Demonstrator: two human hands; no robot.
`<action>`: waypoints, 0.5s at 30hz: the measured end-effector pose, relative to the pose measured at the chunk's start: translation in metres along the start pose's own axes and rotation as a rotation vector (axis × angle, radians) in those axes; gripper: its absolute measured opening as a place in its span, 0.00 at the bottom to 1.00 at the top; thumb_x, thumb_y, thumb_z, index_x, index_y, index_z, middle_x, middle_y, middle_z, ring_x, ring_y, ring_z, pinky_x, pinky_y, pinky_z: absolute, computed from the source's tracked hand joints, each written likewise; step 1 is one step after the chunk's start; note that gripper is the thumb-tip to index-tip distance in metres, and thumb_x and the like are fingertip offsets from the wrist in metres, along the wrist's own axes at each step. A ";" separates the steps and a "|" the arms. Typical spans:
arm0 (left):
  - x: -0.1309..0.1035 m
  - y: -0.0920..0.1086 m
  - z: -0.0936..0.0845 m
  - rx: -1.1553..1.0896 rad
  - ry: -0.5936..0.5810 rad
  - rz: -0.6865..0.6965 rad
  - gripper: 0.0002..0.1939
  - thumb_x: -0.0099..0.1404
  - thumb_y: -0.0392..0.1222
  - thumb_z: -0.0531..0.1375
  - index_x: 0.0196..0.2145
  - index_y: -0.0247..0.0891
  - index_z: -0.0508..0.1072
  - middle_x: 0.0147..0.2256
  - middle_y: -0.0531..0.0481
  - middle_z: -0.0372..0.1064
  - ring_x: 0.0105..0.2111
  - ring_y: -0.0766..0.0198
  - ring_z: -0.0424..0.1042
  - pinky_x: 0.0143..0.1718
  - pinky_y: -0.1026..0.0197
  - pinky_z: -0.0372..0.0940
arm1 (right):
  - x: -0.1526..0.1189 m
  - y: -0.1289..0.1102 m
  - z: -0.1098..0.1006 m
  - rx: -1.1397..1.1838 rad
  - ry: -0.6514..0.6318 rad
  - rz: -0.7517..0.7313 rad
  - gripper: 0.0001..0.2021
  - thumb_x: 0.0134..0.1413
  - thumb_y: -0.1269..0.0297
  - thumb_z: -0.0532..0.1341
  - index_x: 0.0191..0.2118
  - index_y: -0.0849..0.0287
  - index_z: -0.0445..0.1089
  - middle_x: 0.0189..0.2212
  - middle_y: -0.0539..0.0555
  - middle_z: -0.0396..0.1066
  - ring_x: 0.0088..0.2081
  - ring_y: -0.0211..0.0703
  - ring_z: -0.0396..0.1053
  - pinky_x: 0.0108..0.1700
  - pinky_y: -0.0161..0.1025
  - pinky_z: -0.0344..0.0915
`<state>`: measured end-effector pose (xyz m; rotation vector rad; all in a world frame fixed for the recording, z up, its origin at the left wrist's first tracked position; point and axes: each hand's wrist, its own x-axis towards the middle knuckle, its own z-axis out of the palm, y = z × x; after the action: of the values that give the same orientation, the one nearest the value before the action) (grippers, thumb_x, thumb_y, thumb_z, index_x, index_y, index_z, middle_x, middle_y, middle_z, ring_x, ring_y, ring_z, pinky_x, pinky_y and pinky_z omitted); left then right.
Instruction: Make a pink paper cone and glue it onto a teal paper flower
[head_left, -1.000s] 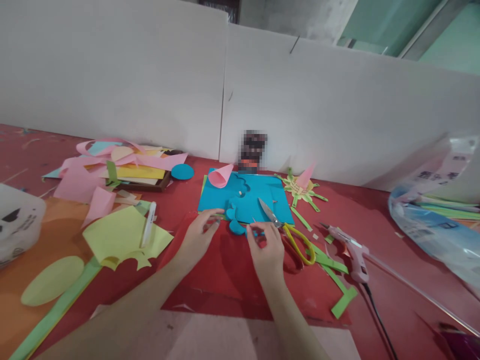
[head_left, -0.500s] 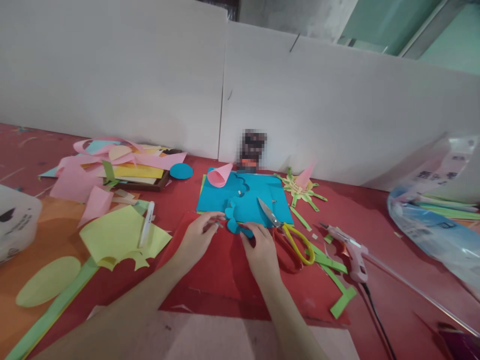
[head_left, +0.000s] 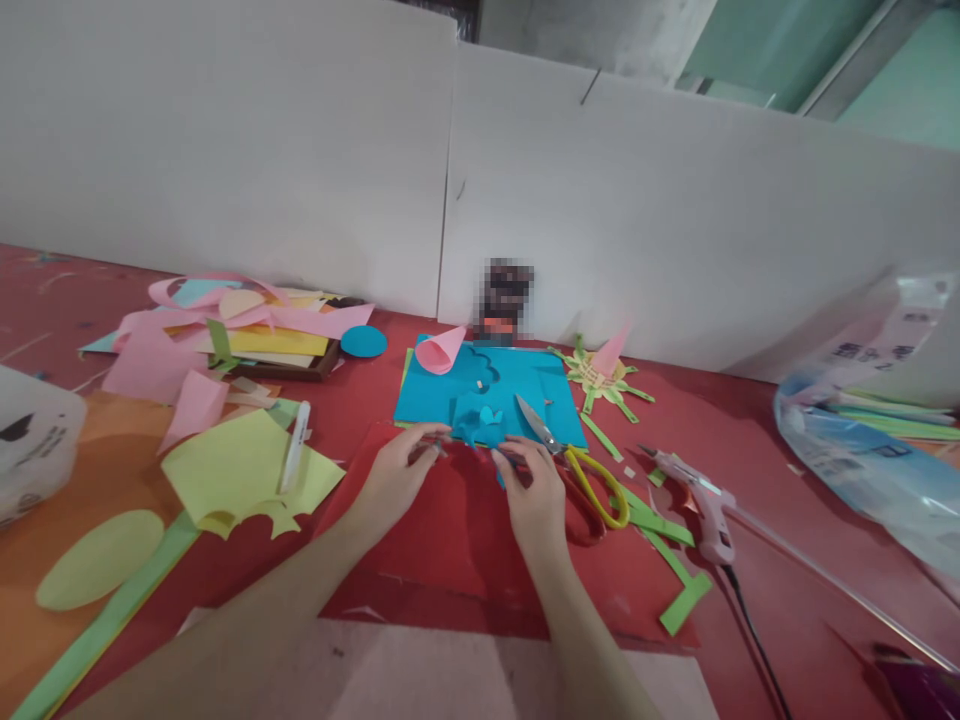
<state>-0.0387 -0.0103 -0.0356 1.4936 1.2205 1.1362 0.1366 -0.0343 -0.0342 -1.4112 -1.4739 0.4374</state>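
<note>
A small blue paper cutout (head_left: 481, 428) with rounded, petal-like lobes is between my hands, its edges partly hidden by the fingers. My right hand (head_left: 534, 485) pinches it at the near right side. On the other side, my left hand (head_left: 399, 468) has thumb and fingers closed close to the cutout; what lies in their tips is too small to make out. Beneath and behind are blue paper sheets (head_left: 532, 375), one with a wavy cut edge. A pink paper cone (head_left: 441, 350) rests on them. Scissors with yellow handles (head_left: 596, 485) lie just right of my right hand.
To the right are a pink glue gun (head_left: 701, 505) with a cord, green paper strips (head_left: 664, 525), and a plastic bag (head_left: 847, 440). Yellow paper (head_left: 225, 465) with a white pen (head_left: 295, 445) lies left. A spiky green-yellow paper piece (head_left: 600, 380) sits behind. A white board (head_left: 675, 220) stands at the back.
The blue cutout has turned and tilted, with its lobes now standing up. My right hand has shifted slightly right; my left hand has hardly moved.
</note>
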 end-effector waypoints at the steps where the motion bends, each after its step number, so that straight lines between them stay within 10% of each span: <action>1: 0.000 0.000 0.000 0.012 -0.014 -0.002 0.15 0.59 0.41 0.52 0.43 0.38 0.69 0.40 0.47 0.71 0.37 0.62 0.71 0.42 0.59 0.64 | 0.000 0.001 0.000 0.019 -0.002 0.022 0.09 0.53 0.60 0.56 0.34 0.58 0.69 0.37 0.57 0.68 0.41 0.44 0.66 0.41 0.39 0.64; 11: -0.005 0.015 0.004 0.134 -0.152 -0.009 0.15 0.59 0.50 0.54 0.36 0.37 0.71 0.36 0.48 0.73 0.37 0.61 0.71 0.40 0.61 0.64 | -0.001 0.002 0.002 0.090 -0.041 0.136 0.08 0.50 0.60 0.58 0.34 0.59 0.67 0.31 0.54 0.71 0.34 0.43 0.69 0.36 0.38 0.66; 15: -0.009 0.021 0.002 0.112 -0.232 -0.001 0.16 0.57 0.51 0.57 0.38 0.37 0.71 0.37 0.48 0.73 0.37 0.60 0.71 0.41 0.59 0.64 | -0.006 -0.008 0.001 0.088 -0.103 -0.049 0.04 0.52 0.64 0.57 0.32 0.57 0.67 0.31 0.53 0.70 0.35 0.41 0.68 0.39 0.37 0.65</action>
<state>-0.0334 -0.0220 -0.0171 1.6581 1.1387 0.8770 0.1302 -0.0412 -0.0303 -1.2971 -1.5495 0.5441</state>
